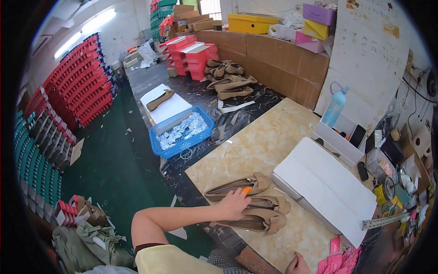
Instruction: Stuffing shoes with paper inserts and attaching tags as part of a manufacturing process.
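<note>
Several tan flat shoes with bows lie side by side on the marbled tabletop. My left hand [235, 204] reaches across them from the left, its fingers bent down around the middle shoe [270, 204]. Something orange [247, 190] shows at its fingertips; what it is I cannot make out. Beyond the hand is the far shoe [223, 188], and nearer me lies another shoe [255, 221], its heel end partly under my wrist. My right hand [297, 265] is low at the bottom edge, partly cut off, thumb apart from the fingers, with nothing visible in it. Pink tags [334, 262] lie right of it.
A large white box [326, 182] stands right of the shoes. Farther off are a blue basket [182, 148] of small packets, a shoe pile [226, 75] and red boxes [198, 59]. A white bin [335, 141] holds a bottle [335, 107]. Cluttered tools line the right edge.
</note>
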A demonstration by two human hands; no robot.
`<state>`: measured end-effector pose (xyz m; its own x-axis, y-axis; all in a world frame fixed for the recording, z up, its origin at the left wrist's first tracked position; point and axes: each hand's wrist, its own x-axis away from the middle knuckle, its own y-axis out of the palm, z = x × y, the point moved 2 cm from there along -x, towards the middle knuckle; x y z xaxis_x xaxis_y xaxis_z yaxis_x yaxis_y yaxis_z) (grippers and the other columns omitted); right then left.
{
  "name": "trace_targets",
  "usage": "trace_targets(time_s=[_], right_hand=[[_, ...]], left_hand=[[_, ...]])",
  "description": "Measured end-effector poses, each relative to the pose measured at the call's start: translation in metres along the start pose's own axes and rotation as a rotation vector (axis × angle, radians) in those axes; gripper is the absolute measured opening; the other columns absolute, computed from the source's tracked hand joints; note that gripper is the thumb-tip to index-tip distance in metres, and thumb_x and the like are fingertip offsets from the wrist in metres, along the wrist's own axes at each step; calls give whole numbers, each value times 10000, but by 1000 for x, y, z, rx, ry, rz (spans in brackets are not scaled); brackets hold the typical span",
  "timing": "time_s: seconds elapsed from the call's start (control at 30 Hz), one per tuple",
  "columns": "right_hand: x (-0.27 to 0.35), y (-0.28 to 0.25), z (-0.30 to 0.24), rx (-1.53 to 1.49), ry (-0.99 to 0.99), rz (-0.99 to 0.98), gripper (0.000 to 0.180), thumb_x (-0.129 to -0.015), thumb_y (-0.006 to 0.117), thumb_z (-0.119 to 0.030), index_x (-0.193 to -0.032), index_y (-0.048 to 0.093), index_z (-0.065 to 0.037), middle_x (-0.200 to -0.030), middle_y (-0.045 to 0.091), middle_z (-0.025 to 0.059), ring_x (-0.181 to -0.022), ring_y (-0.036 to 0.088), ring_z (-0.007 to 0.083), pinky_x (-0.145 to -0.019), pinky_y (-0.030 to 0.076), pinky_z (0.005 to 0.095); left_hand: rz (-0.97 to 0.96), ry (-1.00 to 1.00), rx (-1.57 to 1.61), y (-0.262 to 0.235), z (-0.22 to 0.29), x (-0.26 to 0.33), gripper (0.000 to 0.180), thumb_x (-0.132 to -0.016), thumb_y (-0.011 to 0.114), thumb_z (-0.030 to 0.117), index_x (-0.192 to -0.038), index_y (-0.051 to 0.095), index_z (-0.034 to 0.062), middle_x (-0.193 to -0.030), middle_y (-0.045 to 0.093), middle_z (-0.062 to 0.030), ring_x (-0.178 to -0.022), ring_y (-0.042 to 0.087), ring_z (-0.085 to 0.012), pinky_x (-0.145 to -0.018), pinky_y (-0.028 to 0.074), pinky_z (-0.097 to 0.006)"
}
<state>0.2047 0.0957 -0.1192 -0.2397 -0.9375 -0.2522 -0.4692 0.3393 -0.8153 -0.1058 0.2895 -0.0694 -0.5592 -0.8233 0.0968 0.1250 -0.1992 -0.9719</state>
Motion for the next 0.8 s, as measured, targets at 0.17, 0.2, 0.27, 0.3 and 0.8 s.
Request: trace_targets(time_s=[0.17,0.2,0.27,0.3,0.8], right_hand=[[2,3,-3,-17,-2,23,212,-915,592,-82,-1089,708,-113,-932,718,142,-805,696,305,-708,546,372],[4,4,-4,-17,3,20,211,-914,592,-81,-1088,707,-112,-932,718,141,-803,696,305,-707,546,373],[4,0,-11,-25,16,-22,207,-912,595,-82,-1083,708,-112,-936,718,144,-806,697,307,-715,546,375],[5,-2,-13,-19,42,-43,203,-911,598,-83,-1079,709,-112,-939,718,146,-809,698,309,-724,547,376],[31,-271,223,287,371,598,384,-853,597,-54,-1236,598,-29,-1116,653,174,-1058,600,343,-934,465,418]], left_hand=[[81,-86,29,-56,-27,-7,374,-715,732,233,-1036,597,96,-1219,505,-214,-1153,488,-369,-916,429,-481],[77,-119,-46,-94,-42,-25,370,-713,716,233,-1035,598,94,-1174,523,-229,-1117,509,-389,-891,439,-497],[481,-166,-256,-160,-102,-72,361,-730,699,233,-1024,577,64,-1051,566,-244,-1044,546,-406,-864,445,-501],[616,-264,-434,-199,-132,-104,399,-729,701,223,-1065,557,63,-1054,561,-258,-1045,546,-404,-854,443,-507],[216,626,-169,-54,123,-142,555,-683,698,46,-1225,588,90,-1505,358,-229,-1405,299,-420,-1132,244,-586]])
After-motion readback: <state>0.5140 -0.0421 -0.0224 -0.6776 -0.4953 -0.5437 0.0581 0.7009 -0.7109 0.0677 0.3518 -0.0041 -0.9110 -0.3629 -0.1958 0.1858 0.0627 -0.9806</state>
